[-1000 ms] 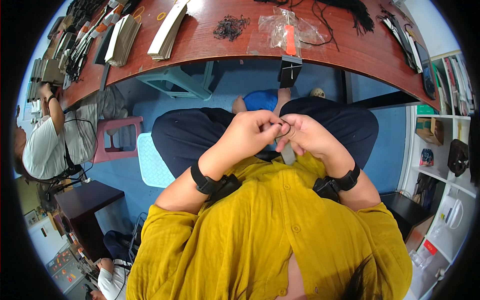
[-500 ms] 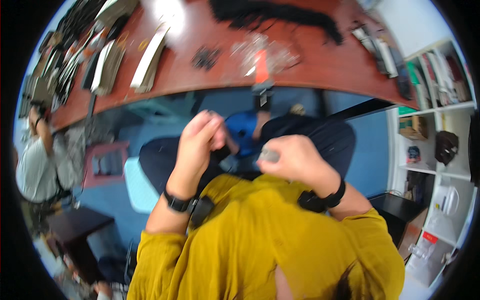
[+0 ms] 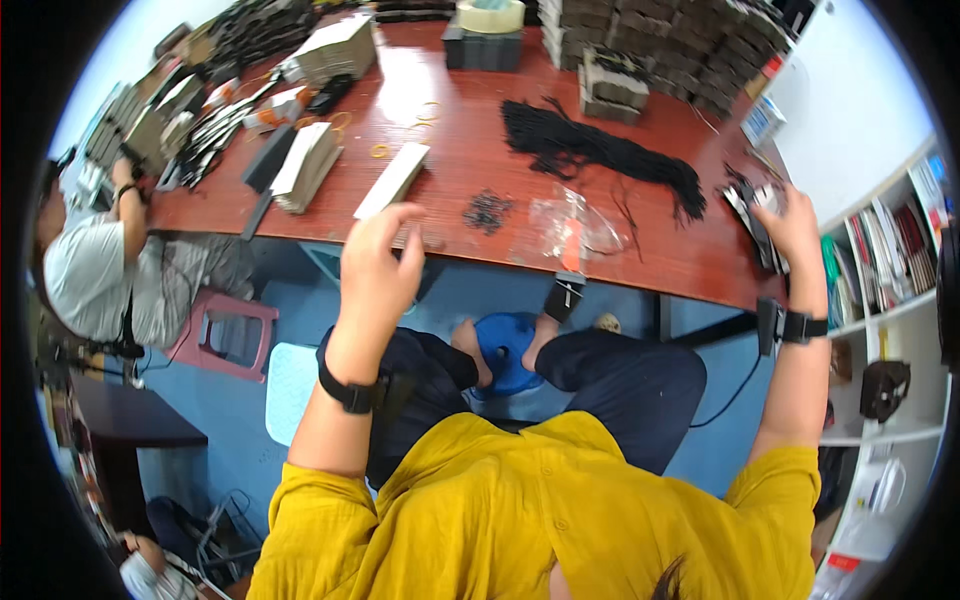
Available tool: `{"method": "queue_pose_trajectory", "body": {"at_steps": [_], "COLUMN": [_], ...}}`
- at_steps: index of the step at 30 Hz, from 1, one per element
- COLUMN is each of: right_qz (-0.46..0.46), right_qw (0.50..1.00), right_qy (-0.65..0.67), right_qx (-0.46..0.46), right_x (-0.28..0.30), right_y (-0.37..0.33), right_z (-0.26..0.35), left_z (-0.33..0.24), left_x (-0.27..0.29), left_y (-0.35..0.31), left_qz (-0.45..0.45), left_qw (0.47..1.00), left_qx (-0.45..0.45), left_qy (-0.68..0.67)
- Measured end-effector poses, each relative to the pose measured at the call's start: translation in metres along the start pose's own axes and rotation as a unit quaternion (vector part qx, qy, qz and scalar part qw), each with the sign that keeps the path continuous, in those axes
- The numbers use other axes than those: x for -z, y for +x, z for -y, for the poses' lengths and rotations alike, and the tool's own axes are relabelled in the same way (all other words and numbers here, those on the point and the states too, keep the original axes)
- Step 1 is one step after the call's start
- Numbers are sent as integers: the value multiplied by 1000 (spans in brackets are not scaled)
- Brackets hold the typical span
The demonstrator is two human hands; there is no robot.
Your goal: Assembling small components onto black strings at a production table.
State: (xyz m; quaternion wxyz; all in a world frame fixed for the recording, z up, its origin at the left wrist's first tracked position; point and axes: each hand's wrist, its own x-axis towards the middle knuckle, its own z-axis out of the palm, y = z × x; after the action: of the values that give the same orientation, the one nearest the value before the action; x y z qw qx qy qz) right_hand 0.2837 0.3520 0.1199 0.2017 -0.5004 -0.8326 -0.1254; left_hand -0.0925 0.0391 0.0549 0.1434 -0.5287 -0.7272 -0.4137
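Note:
My left hand (image 3: pixel 382 265) is raised at the table's front edge, just short of a narrow stack of white cards (image 3: pixel 393 181). Its fingers are curved, the thumb stands apart, and I see nothing held in it. Far to the right, my right hand (image 3: pixel 797 235) is over a pile of flat white and dark pieces (image 3: pixel 752 222) at the table's edge. Thumb and fingers are spread there; whether they touch the pile I cannot tell. Between the hands lie a small heap of black bits (image 3: pixel 488 211), clear plastic bags (image 3: pixel 580 228) and a bundle of black cords (image 3: pixel 600 152).
A thicker card stack (image 3: pixel 306 168) and yellow rubber bands (image 3: pixel 380 151) lie on the red table (image 3: pixel 460 110). Behind are stacked dark bundles (image 3: pixel 660 50) and a tape roll (image 3: pixel 490 15). A white shelf (image 3: pixel 905 300) stands right; another person (image 3: pixel 95 255) sits left.
My hands have moved apart from before my chest: the left up toward the cards, the right far right to the pile. The greyish piece in my right hand no longer shows. My view has tilted up.

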Motion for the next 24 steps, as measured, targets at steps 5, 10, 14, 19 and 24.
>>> {"method": "queue_pose_trajectory", "body": {"at_steps": [5,10,14,19,24], "right_qz": [9,32,33,218,218], "right_qw": [985,956,902,738,740], "right_qy": [172,284,430,638,634], "right_qx": [12,68,-7,24,-54], "right_x": [-30,-28,-8,-2,-58], "right_y": [-30,-70,-98,-158,-198], "right_z": [27,92,136,205,224], "left_z": [41,48,25,-34,-46], "left_x": [11,13,18,-17,-61], "left_y": [20,18,15,-51,-101], "left_qz": [-17,-24,-94,190,411], "left_qw": [987,981,989,905,796], "left_qx": [60,50,115,147,198], "left_qy": [146,188,-11,-352,-397]}}
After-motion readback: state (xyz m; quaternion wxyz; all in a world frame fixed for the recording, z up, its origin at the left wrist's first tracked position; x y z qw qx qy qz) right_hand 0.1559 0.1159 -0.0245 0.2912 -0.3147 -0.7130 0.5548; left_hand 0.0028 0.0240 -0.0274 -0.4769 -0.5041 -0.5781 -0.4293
